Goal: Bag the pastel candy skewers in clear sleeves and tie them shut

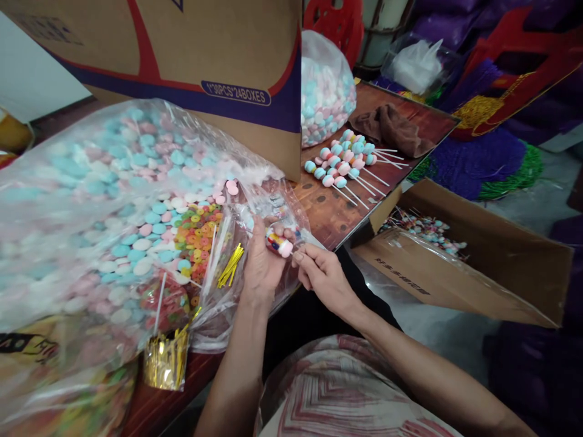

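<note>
My left hand (266,258) is closed around a wrapped candy piece (279,243) with a pink end and red, yellow and blue colours. My right hand (319,273) pinches at the candy's near end, its fingertips on what looks like a thin stick or twisted wrapper. Left of my hands, gold twist ties (231,266) lie on clear plastic beside ring-shaped gummies (198,233). Pink, blue and white round candies (141,246) spread over the large plastic bag. Beyond my hands, candy skewers on white sticks (345,159) are piled on the table.
A large cardboard box (182,60) stands at the back, beside a full candy bag (325,91). A brown cloth (392,128) lies on the table (328,212). An open carton (460,279) with wrapped sticks is at the right. A packet of gold ties (166,361) lies at the near left.
</note>
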The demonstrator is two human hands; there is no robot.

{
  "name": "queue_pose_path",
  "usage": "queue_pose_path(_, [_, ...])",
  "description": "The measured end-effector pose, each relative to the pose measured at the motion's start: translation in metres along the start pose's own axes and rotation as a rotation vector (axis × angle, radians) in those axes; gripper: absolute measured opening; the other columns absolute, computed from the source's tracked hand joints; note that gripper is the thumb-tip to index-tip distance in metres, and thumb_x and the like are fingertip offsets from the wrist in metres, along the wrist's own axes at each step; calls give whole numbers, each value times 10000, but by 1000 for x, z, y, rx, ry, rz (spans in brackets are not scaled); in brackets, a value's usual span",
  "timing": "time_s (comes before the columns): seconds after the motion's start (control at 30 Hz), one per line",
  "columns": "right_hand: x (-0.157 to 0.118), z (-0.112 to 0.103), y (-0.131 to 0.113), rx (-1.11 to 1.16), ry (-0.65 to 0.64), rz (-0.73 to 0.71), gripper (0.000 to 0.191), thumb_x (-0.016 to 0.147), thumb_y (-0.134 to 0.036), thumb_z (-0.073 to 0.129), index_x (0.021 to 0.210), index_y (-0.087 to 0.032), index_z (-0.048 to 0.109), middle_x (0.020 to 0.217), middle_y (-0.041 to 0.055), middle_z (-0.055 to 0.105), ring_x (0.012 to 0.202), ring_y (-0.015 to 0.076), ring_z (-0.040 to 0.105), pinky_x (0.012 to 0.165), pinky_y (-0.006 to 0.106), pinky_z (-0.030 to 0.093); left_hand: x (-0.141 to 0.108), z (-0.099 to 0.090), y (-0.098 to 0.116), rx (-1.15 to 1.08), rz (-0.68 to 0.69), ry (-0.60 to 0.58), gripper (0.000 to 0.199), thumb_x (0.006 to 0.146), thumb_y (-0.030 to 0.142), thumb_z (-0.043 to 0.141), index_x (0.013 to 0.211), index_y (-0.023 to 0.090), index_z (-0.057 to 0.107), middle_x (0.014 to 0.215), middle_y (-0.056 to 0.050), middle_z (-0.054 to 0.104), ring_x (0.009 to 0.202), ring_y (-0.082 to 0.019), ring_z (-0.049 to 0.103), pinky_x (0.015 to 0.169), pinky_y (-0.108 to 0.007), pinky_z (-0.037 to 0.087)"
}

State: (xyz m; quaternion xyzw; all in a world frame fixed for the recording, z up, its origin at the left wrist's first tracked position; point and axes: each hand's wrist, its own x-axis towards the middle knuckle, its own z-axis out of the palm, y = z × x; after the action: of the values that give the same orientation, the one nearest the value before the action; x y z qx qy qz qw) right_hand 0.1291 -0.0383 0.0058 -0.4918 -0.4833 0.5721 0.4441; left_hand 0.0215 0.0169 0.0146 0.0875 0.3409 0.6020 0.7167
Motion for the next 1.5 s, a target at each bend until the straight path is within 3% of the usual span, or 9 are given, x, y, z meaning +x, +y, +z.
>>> queue_pose_path(0.17, [2, 1, 5, 102, -31, 73, 312, 960, -387, 496, 703, -212, 515, 445, -77, 409, 410, 84, 299, 468, 234, 270, 3, 0, -4, -7, -29, 28, 335, 843, 471, 701, 768, 156, 612, 543, 60, 469, 520, -74, 525, 587, -195, 479])
queue_pose_path(0.33, [7, 7, 8, -170, 114, -129, 229, 954, -288, 501, 749, -208, 563, 740, 14, 598, 667, 138, 524, 668, 269, 415, 0, -7, -21, 86, 0, -31, 228, 818, 330, 764, 758, 139, 655, 504, 72, 424, 555, -63, 539, 633, -158, 467])
queue_pose_path(0.43, [10, 7, 8, -242, 155, -165, 190, 955, -260, 497, 792, -208, 580, 803, 21, 610, 710, 144, 525, 700, 274, 411, -3, -8, -21, 131, 0, -64, 233, 806, 316, 773, 728, 132, 654, 579, 37, 540, 658, -85, 620, 710, -180, 496])
queue_pose_path(0.57, [9, -2, 5, -84, -14, -66, 281, 963, -338, 503, 726, -204, 575, 603, -26, 500, 568, 115, 427, 572, 247, 353, -2, -6, -6, 170, -49, -10, 304, 805, 426, 756, 795, 138, 659, 770, -38, 685, 783, -159, 695, 675, -231, 526])
queue_pose_path(0.77, [-6, -16, 3, 262, -299, 234, 276, 909, -411, 565, 881, -158, 672, 511, -56, 494, 424, 68, 311, 440, 218, 219, 7, -7, 16, -21, -30, 125, 297, 861, 409, 703, 754, 163, 574, 631, 41, 575, 564, -84, 607, 577, -211, 518])
queue_pose_path(0.87, [-11, -14, 8, 244, -240, 232, 290, 904, -399, 567, 763, -161, 651, 479, -62, 445, 426, 70, 299, 440, 224, 217, 5, -6, 14, -49, -75, 83, 259, 862, 360, 712, 776, 155, 580, 599, 63, 527, 493, -54, 536, 549, -196, 497])
queue_pose_path(1.0, [-11, -5, 10, -78, -73, 6, 296, 921, -314, 543, 654, -190, 575, 511, -45, 455, 498, 93, 381, 521, 239, 312, 1, -4, 2, 41, -47, 54, 213, 810, 245, 771, 760, 144, 589, 544, 83, 471, 440, -28, 454, 487, -157, 421])
queue_pose_path(1.27, [-1, 8, 11, -412, 148, -250, 196, 947, -266, 491, 793, -223, 605, 777, 43, 623, 669, 161, 527, 700, 285, 408, -4, -6, -11, 103, -47, -20, 243, 750, 232, 810, 692, 136, 594, 542, 57, 506, 504, -50, 514, 576, -164, 469])
queue_pose_path(1.5, [-8, -3, 5, 63, -145, 75, 275, 928, -349, 559, 699, -198, 571, 532, -48, 492, 481, 92, 359, 520, 241, 305, 2, -12, 6, 59, -46, 49, 182, 807, 269, 766, 802, 134, 643, 593, 47, 526, 576, -78, 583, 649, -199, 515])
